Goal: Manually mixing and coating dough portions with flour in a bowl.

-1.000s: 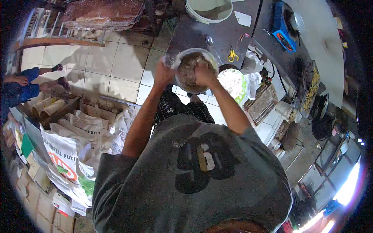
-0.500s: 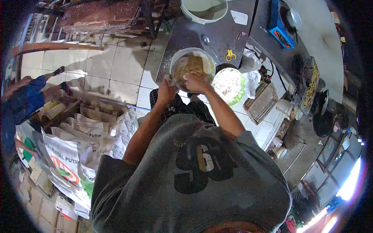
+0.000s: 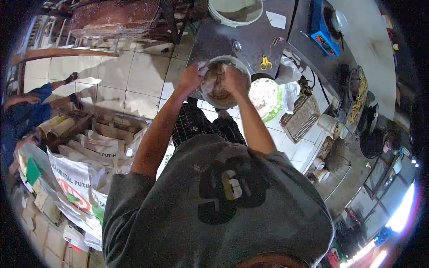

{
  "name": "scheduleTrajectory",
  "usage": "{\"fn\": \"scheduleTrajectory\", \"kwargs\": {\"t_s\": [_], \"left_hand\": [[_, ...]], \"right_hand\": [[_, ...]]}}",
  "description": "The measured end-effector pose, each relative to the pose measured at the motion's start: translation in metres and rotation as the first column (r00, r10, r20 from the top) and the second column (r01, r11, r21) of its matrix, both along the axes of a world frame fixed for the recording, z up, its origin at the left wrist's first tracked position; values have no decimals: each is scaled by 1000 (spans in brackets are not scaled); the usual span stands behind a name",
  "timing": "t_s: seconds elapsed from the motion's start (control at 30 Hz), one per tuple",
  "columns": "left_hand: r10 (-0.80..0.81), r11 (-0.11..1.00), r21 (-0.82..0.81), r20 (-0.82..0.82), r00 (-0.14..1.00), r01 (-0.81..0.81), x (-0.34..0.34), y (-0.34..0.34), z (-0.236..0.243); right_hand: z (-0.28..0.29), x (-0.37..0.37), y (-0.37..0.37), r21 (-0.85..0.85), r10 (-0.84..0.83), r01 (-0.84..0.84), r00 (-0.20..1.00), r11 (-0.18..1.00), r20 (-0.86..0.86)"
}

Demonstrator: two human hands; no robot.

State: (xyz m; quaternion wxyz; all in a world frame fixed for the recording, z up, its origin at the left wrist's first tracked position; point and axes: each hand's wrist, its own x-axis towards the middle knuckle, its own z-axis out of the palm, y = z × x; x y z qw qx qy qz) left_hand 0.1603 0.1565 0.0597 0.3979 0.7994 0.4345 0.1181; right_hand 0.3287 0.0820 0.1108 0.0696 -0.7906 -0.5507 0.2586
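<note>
A round, pale bowl [image 3: 245, 68] is at the near edge of the dark table, above my knees. In it lies a brownish, dough-like mass [image 3: 217, 76], blurred and partly covered by my hands. My left hand [image 3: 191, 78] is closed on the bowl's left rim, beside a whitish, film-like patch. Reaching over the near side, my right hand [image 3: 235, 81] is down inside the bowl against the mass. Its fingers are smeared and hidden there. Just right of the bowl stands a green-rimmed container [image 3: 279, 103] with whitish contents.
On the table [image 3: 210, 40] lie yellow-handled scissors [image 3: 266, 62], a spoon [image 3: 237, 46] and a white sheet [image 3: 276, 20], with a white bucket [image 3: 213, 15] at the back. A perforated basket [image 3: 300, 119] sits at right. White sacks [image 3: 73, 172] and another person [image 3: 27, 111] are at left.
My left hand has moved away from me along the bowl's left rim. My right hand has shifted right and farther in. The bowl has slid slightly right; the other person's arms have moved.
</note>
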Motion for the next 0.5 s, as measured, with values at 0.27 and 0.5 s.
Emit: {"fn": "scheduleTrajectory", "kwargs": {"t_s": [0.27,0.5], "left_hand": [[-64,998,7,-84,994,65,11,19,11],[-77,953,301,145,986,30,15,16,-29]], "right_hand": [[-3,15,12,-337,337,-391,918,857,-207],[-150,14,-23,254,35,-46,998,966,45]]}}
